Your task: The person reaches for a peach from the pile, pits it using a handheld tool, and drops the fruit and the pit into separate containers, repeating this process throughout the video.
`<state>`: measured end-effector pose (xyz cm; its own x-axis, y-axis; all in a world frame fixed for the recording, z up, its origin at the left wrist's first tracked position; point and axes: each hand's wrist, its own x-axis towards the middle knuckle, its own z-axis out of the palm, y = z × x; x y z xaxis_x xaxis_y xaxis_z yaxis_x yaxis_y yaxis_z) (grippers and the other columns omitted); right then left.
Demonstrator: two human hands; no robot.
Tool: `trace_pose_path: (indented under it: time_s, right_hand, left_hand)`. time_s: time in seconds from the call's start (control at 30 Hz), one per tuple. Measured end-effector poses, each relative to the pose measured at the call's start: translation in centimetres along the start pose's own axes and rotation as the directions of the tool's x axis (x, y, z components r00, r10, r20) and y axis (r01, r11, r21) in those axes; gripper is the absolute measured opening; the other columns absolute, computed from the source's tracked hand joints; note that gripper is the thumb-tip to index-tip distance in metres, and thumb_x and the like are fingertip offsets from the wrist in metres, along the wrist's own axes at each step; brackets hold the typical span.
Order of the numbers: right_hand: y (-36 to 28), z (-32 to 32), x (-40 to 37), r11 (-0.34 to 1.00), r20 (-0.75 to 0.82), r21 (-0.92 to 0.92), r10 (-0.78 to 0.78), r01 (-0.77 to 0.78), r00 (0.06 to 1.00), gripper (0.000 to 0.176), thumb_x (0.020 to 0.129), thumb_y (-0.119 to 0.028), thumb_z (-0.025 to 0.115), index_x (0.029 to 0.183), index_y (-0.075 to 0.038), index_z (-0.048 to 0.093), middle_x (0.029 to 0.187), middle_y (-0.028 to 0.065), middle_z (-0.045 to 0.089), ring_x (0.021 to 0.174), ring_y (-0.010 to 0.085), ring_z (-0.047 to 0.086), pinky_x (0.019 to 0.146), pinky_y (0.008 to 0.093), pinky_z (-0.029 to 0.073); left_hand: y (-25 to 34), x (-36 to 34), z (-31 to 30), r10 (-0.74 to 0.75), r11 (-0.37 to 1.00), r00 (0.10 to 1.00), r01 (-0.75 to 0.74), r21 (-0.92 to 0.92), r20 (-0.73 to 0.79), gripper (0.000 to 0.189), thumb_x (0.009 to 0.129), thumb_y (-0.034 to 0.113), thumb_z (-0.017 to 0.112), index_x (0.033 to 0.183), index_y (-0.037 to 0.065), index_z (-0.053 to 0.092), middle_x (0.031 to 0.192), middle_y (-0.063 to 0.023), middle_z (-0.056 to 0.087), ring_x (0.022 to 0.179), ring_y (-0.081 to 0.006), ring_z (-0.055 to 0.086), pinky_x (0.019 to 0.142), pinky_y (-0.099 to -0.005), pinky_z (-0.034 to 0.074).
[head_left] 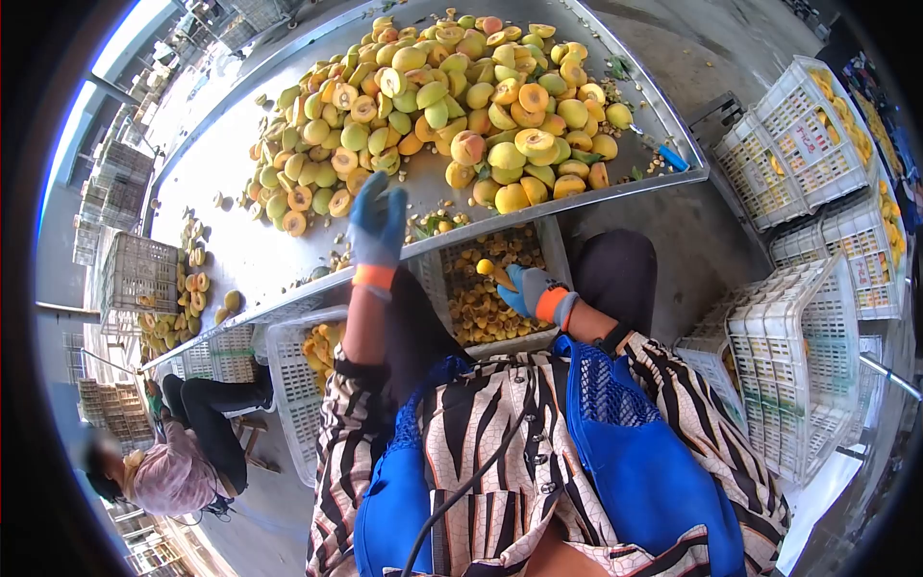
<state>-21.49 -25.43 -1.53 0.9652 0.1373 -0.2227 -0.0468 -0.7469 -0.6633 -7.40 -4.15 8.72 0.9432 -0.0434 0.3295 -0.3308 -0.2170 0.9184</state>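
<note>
My left hand [377, 229], in a blue-grey glove with an orange cuff, is raised over the near edge of the metal table [221, 260]. Its fingers are apart and slightly blurred, with nothing seen in them, close to the pile of halved yellow peaches [423, 106]. Lower down, my right hand [531, 291], gloved alike, is closed on a small brownish, pointed thing whose kind I cannot make out. A small round yellow thing [486, 266] shows at its tip. Beneath is a crate [553, 245] full of small brown-yellow pieces, between my knees.
A blue-handled tool [673, 158] lies at the table's right corner. White crates [793, 144] of fruit are stacked at right; another crate [288, 385] stands by my left leg. At far left a seated person [183, 462] works near more peaches [173, 327].
</note>
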Motion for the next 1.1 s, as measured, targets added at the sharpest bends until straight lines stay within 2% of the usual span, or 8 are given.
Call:
trace_pose_path:
  time_s: [0.3, 0.33, 0.5, 0.63, 0.77, 0.83, 0.9, 1.1]
  right_hand:
    - [2.3, 1.0, 0.1, 0.996, -0.063, 0.077, -0.042, 0.047, 0.997, 0.029, 0.084, -0.033, 0.057, 0.088, -0.004, 0.057, 0.073, 0.0241, 0.063, 0.068, 0.0417, 0.062, 0.060, 0.0501, 0.046]
    - [4.5, 2.8, 1.2, 0.853, -0.049, -0.339, -0.436, 0.396, 0.898, 0.026, 0.086, -0.030, 0.056, 0.090, -0.004, 0.056, 0.068, 0.0237, 0.061, 0.066, 0.0415, 0.061, 0.058, 0.0503, 0.046]
    - [-0.5, -2.3, -1.5, 0.985, -0.359, 0.084, -0.111, 0.151, 0.927, 0.020, 0.085, -0.025, 0.060, 0.089, -0.006, 0.057, 0.076, 0.0221, 0.064, 0.071, 0.0392, 0.063, 0.061, 0.0500, 0.048]
    - [1.0, -1.3, -0.6, 0.937, 0.218, -0.340, -0.004, 0.080, 0.976, 0.025, 0.083, -0.028, 0.061, 0.094, -0.005, 0.061, 0.078, 0.0232, 0.065, 0.075, 0.0420, 0.062, 0.067, 0.0483, 0.050]
    - [-2.9, -3.2, 1.0, 0.992, -0.380, 0.123, 0.035, 0.013, 0.924, 0.032, 0.083, -0.034, 0.064, 0.091, -0.003, 0.062, 0.075, 0.0163, 0.068, 0.067, 0.0348, 0.066, 0.062, 0.0450, 0.050]
    - [-6.1, -5.6, 1.3, 0.879, -0.230, 0.473, 0.178, -0.050, 0.957, 0.036, 0.082, -0.038, 0.065, 0.091, -0.003, 0.062, 0.073, 0.0138, 0.067, 0.065, 0.0312, 0.065, 0.061, 0.0433, 0.050]
    - [-10.0, -7.5, 1.0, 0.672, -0.005, 0.724, 0.227, -0.153, 0.974, 0.042, 0.082, -0.044, 0.067, 0.094, -0.004, 0.063, 0.071, 0.0077, 0.066, 0.062, 0.0232, 0.063, 0.059, 0.0381, 0.050]
    - [-6.7, -1.5, 4.6, 0.616, -0.088, 0.782, -0.041, 0.094, 0.995, 0.034, 0.082, -0.037, 0.069, 0.099, -0.008, 0.063, 0.081, 0.0035, 0.065, 0.070, 0.0124, 0.059, 0.061, 0.0297, 0.048]
  left_hand:
    - [-6.1, 7.5, 13.3, -0.006, 0.825, 0.988, -0.081, 0.560, 0.153, 0.062, 0.072, 0.035, 0.078, 0.123, 0.008, 0.054, 0.113, -0.0203, 0.060, 0.104, -0.0339, 0.058, 0.089, -0.0385, 0.048]
    - [-8.2, 8.0, 13.1, -0.031, 0.942, 0.984, -0.030, 0.334, 0.175, 0.061, 0.072, 0.033, 0.078, 0.122, 0.006, 0.055, 0.109, -0.0170, 0.062, 0.100, -0.0301, 0.060, 0.087, -0.0358, 0.049]
    - [-2.6, 4.4, 6.6, -0.257, 0.612, 0.871, 0.482, -0.627, 0.418, 0.039, 0.087, 0.019, 0.063, 0.122, 0.004, 0.054, 0.109, -0.0067, 0.062, 0.097, -0.0167, 0.061, 0.077, -0.0293, 0.053]
    - [-1.4, 0.2, 2.1, -0.258, 0.199, 0.832, 0.543, -0.816, 0.491, 0.036, 0.089, 0.020, 0.052, 0.120, 0.002, 0.052, 0.112, -0.0133, 0.058, 0.102, -0.0274, 0.058, 0.087, -0.0407, 0.050]
    - [-3.9, -2.9, -0.7, -0.261, 0.219, 0.762, 0.644, -0.733, 0.592, 0.042, 0.085, 0.029, 0.057, 0.118, 0.004, 0.053, 0.115, -0.0150, 0.057, 0.105, -0.0302, 0.057, 0.089, -0.0415, 0.049]
    - [-2.7, -4.6, 0.7, -0.162, 0.259, 0.888, 0.460, -0.849, 0.432, 0.038, 0.084, 0.025, 0.061, 0.114, 0.003, 0.054, 0.114, -0.0160, 0.059, 0.104, -0.0323, 0.059, 0.089, -0.0388, 0.049]
    - [-3.0, -5.4, 0.7, 0.289, 0.940, 0.900, -0.332, 0.083, 0.326, 0.025, 0.084, 0.014, 0.062, 0.105, 0.003, 0.057, 0.115, -0.0162, 0.059, 0.104, -0.0314, 0.060, 0.089, -0.0358, 0.049]
    - [-1.6, -8.0, 1.9, -0.198, 0.241, 0.780, 0.625, -0.742, 0.593, 0.044, 0.088, 0.010, 0.050, 0.130, -0.004, 0.044, 0.132, -0.0149, 0.050, 0.115, -0.0243, 0.053, 0.098, -0.0336, 0.043]
